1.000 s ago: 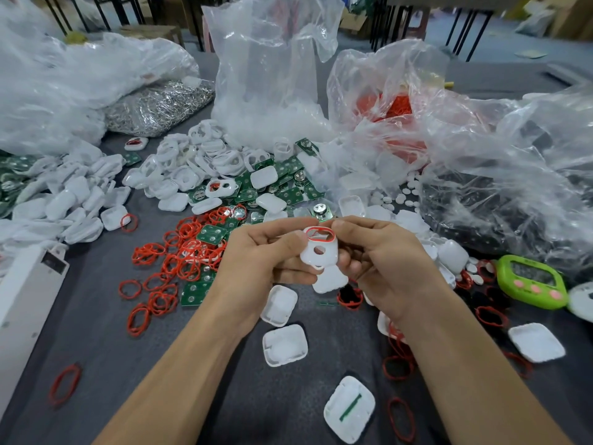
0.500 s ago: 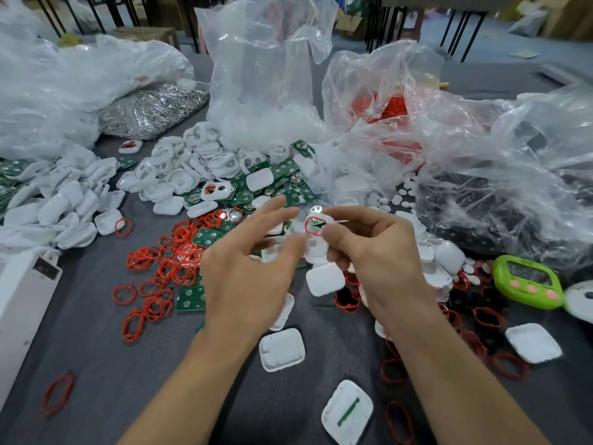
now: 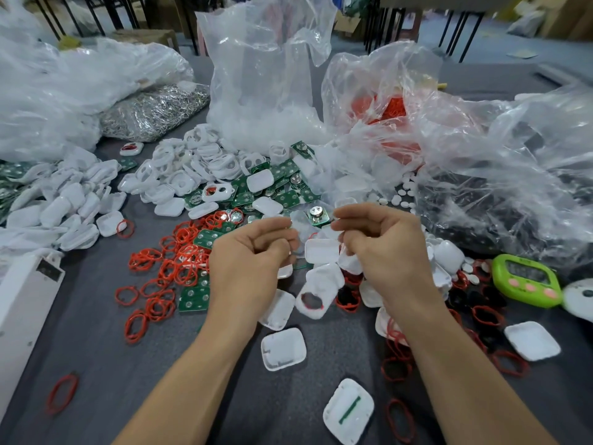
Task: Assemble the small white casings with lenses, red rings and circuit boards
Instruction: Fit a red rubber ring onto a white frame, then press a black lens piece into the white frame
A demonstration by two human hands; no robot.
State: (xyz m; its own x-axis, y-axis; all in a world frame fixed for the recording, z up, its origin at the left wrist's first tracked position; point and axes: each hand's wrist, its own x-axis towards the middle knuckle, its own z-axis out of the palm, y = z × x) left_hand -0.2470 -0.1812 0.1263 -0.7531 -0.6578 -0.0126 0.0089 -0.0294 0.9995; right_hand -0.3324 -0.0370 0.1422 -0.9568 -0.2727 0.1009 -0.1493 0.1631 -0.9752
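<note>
Head view: left hand and right hand hover, fingers curled; whether they pinch anything cannot be told. White casing, blurred, lies at six o'clock below them; its red ring could pop loose.
</note>
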